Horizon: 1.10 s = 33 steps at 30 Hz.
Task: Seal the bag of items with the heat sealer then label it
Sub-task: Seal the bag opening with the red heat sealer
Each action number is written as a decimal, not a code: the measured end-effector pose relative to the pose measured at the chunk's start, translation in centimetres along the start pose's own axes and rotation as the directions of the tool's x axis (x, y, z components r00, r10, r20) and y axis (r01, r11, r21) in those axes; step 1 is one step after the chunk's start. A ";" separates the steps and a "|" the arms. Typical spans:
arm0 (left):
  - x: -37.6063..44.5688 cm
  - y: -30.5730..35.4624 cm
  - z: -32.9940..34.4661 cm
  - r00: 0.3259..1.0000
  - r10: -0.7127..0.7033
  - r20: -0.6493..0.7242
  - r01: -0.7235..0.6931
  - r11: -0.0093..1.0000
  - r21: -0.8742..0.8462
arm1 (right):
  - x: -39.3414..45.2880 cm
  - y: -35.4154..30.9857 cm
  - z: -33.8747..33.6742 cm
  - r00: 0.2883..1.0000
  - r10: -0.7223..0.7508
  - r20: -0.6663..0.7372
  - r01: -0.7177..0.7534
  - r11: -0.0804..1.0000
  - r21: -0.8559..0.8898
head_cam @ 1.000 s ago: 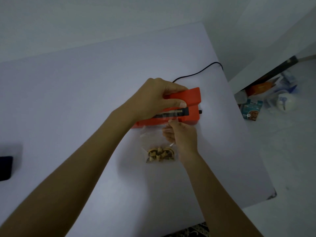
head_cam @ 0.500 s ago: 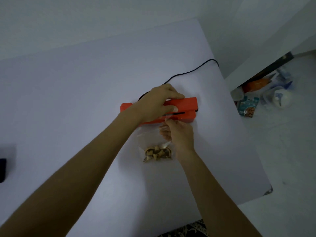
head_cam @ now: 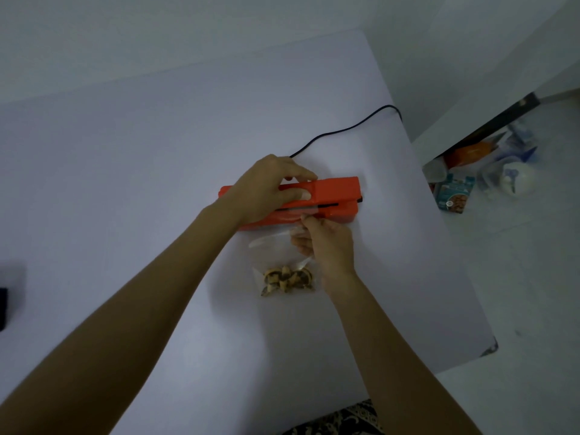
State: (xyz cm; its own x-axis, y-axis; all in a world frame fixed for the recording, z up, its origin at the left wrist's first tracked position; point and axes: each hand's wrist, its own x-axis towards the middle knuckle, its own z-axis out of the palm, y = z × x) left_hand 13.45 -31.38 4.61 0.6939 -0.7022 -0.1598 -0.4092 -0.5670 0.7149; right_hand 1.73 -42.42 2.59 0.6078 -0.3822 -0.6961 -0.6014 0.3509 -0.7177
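Note:
An orange heat sealer (head_cam: 337, 196) lies across the middle of the white table (head_cam: 125, 183). My left hand (head_cam: 266, 189) grips its upper arm, fingers wrapped over the top and thumb along the front. The arm is nearly down on the base. A clear plastic bag (head_cam: 276, 249) lies just in front of the sealer, with its top edge in the jaw. Several small brown items (head_cam: 287, 279) sit at the bag's bottom. My right hand (head_cam: 326, 243) pinches the bag's upper right part right beside the jaw.
A black power cord (head_cam: 345, 130) runs from the sealer to the table's far right edge. A dark object (head_cam: 3, 307) sits at the left edge of the table. On the floor to the right lie packets and bags (head_cam: 483, 180). The table's right corner (head_cam: 489, 348) is near.
My left hand has lowered the sealer arm from raised to almost closed on the bag top. My right hand stays on the bag. The view has shifted a little.

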 end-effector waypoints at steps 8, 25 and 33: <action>-0.2 -0.5 0.7 0.996 -0.056 -0.069 0.054 0.998 -0.026 | 0.0 0.0 -1.3 0.998 0.020 0.056 -0.019 1.000 -0.014; -0.2 -0.2 0.5 0.996 -0.072 -0.054 0.067 0.994 -0.088 | 0.7 -1.4 -5.4 0.983 0.057 0.174 -0.006 0.959 -0.282; 0.3 -0.2 0.1 0.993 -0.118 0.011 0.119 0.989 -0.090 | 0.4 -0.2 -4.3 0.991 -0.082 0.103 0.107 0.959 -0.263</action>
State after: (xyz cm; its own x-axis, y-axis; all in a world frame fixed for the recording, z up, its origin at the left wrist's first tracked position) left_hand 13.64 -31.50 4.31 0.7310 -0.6349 -0.2503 -0.2691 -0.6052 0.7492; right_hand -0.13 -46.33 2.58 0.7052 -0.3196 -0.6329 -0.6481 0.0712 -0.7582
